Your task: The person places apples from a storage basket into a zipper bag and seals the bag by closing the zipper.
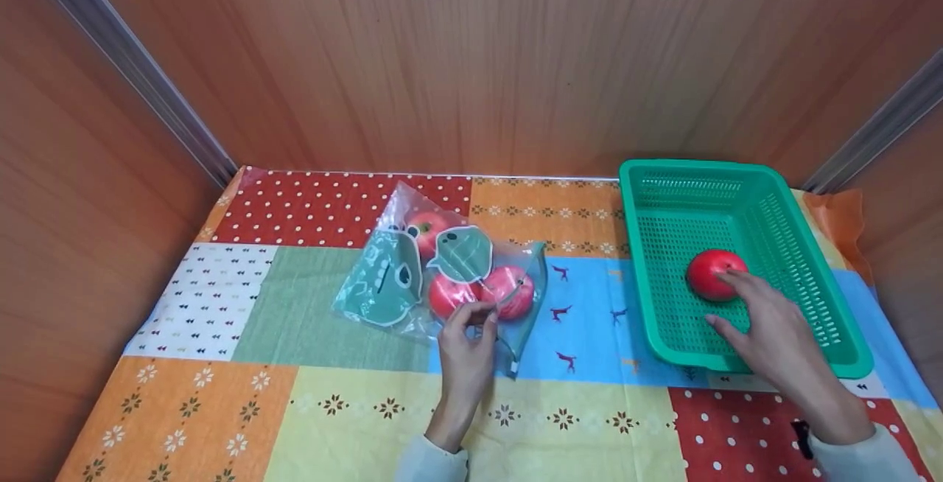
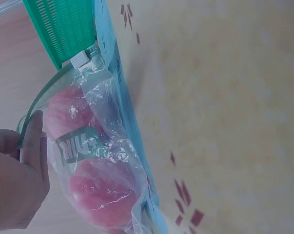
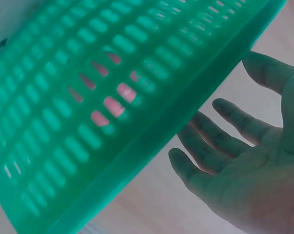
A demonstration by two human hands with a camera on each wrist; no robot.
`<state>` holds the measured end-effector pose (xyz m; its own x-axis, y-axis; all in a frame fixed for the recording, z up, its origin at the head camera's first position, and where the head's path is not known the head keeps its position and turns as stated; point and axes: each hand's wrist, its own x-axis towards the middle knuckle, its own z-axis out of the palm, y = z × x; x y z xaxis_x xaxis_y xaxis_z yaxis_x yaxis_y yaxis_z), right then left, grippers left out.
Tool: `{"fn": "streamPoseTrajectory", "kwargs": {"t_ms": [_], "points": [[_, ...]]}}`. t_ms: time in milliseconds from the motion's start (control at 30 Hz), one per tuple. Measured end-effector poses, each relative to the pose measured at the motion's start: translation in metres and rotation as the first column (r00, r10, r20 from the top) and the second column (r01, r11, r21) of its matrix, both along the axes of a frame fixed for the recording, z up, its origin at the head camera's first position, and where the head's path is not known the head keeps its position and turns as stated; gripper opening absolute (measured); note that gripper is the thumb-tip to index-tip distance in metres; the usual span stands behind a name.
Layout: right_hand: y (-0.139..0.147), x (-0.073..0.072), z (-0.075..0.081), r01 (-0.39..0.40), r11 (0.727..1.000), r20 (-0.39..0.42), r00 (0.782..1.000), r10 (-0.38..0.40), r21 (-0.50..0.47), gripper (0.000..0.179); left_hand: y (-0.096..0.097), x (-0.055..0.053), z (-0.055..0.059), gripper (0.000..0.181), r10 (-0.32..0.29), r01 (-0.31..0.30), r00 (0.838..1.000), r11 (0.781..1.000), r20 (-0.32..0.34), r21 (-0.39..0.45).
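A clear zip bag (image 1: 390, 287) with green cartoon prints lies on the cloth, with three red apples (image 1: 508, 293) inside. My left hand (image 1: 468, 353) pinches the bag's near side. In the left wrist view, the left fingers (image 2: 33, 141) are at its green-edged mouth, beside a white slider (image 2: 80, 59). To the right, another red apple (image 1: 712, 276) sits in a green perforated basket (image 1: 667, 320). Over the basket's near rim reaches my right hand (image 1: 782, 342), fingers spread close to that apple; whether they touch it I cannot tell.
A patchwork cloth (image 1: 353, 430) covers the table. Wooden panels (image 1: 471, 62) stand behind and at both sides. The basket's raised walls surround its apple, and an orange cloth corner (image 1: 843, 228) bunches up at the basket's right.
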<state>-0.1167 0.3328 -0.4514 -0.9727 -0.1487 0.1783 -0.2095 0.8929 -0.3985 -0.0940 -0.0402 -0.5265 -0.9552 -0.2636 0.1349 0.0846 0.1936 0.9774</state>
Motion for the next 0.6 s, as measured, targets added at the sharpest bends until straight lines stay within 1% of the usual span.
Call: {"fn": "streamPoseTrajectory", "kwargs": {"t_ms": [167, 367, 467, 600], "points": [[0.012, -0.007, 0.001, 0.003, 1.0, 0.004, 1.0, -0.003, 0.016, 0.084, 0.0, 0.001, 0.0, 0.019, -0.002, 0.002, 1.0, 1.0, 0.013, 0.008], [0.024, -0.017, 0.006, 0.014, 0.999, 0.06, 0.998, -0.017, 0.05, 0.084, -0.001, 0.001, -0.001, 0.019, 0.008, -0.008, 1.0, 1.0, -0.001, -0.019], [0.029, -0.021, 0.009, -0.004, 0.998, 0.065, 0.998, 0.0, 0.066, 0.082, -0.001, 0.001, -0.002, 0.019, 0.015, -0.016, 1.0, 0.999, -0.01, -0.037], [0.038, -0.03, 0.014, -0.044, 0.996, 0.1, 0.994, 0.036, 0.083, 0.082, -0.001, 0.001, -0.001, 0.019, 0.014, -0.013, 1.0, 1.0, 0.005, -0.029]]}}
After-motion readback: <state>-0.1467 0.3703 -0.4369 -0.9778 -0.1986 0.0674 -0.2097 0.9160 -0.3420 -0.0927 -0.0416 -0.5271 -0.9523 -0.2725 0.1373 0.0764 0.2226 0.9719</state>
